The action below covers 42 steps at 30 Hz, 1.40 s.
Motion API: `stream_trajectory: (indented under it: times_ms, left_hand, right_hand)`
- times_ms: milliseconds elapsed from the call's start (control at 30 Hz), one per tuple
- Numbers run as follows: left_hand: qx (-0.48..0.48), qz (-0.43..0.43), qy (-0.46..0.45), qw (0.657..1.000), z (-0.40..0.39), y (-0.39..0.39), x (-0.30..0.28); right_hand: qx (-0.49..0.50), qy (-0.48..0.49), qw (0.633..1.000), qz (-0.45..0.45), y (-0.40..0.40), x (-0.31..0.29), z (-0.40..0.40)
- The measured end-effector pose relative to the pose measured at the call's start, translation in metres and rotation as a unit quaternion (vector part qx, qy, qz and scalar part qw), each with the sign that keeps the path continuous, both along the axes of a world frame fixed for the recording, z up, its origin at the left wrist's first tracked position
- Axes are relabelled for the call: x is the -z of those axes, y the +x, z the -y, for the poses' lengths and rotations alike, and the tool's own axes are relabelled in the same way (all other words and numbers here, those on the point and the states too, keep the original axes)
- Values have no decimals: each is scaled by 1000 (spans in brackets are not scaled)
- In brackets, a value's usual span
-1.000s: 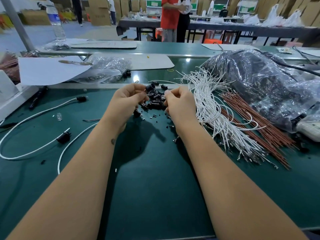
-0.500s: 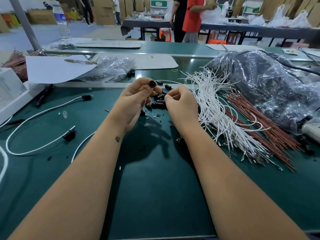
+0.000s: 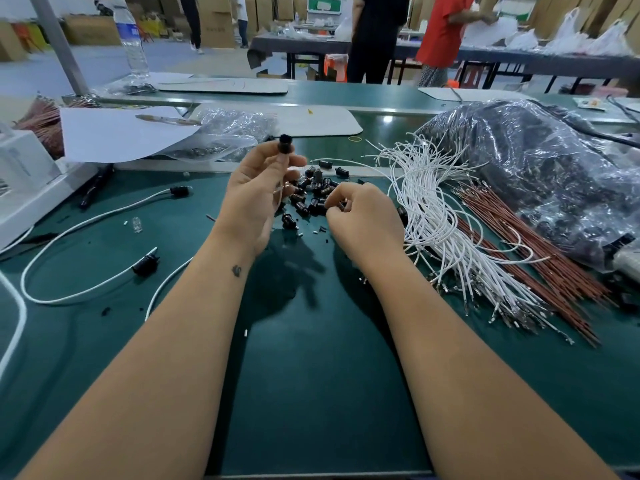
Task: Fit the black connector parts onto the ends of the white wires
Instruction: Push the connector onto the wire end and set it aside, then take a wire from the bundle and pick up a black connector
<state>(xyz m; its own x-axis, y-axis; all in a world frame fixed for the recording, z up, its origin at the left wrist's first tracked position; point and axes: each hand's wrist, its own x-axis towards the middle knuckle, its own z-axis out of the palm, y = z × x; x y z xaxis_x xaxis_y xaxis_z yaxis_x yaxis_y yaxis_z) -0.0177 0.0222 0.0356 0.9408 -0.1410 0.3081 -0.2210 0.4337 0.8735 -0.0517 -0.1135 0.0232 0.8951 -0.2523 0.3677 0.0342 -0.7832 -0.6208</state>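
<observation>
Raised left hand (image 3: 258,188) pinches black connector (image 3: 285,147); right hand (image 3: 363,216) fingers curl into connector pile (image 3: 311,197).

— What do we see different from a second ago?

— Our left hand (image 3: 258,192) has risen off the pile of black connectors (image 3: 311,197), toward twelve o'clock. Back then its fingers were down among them; now it pinches one black connector part (image 3: 285,145), lifted clear above the heap.

— And our right hand (image 3: 363,216)?

— It was level with the left, fingertips raised at the pile's three o'clock edge. Now it has dropped lower, curled fingers dipping into the connectors. What it holds, we cannot tell.
</observation>
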Motion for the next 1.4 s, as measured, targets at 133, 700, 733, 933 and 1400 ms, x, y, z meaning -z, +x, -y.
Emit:
stream_trajectory:
  times_ms: [133,700,733,933,1400]
  left_hand:
    - [-63,-43,-16,997,-10,7,-1]
    - [-229,-91,336,909,-7,44,25]
    - [-230,-99,279,927,-8,44,24]
    - [-297,-121,144,936,-11,35,14]
    - [-329,-193,308,872,-6,33,14]
  right_hand:
    - [-38,-55,998,15,2,2,-2]
    - [-153,-259,951,-76,14,11,-19]
    - [-119,-255,958,-50,13,9,-16]
    - [-23,-123,992,1,24,-7,-9]
    - [-163,-289,915,-230,131,-6,-44]
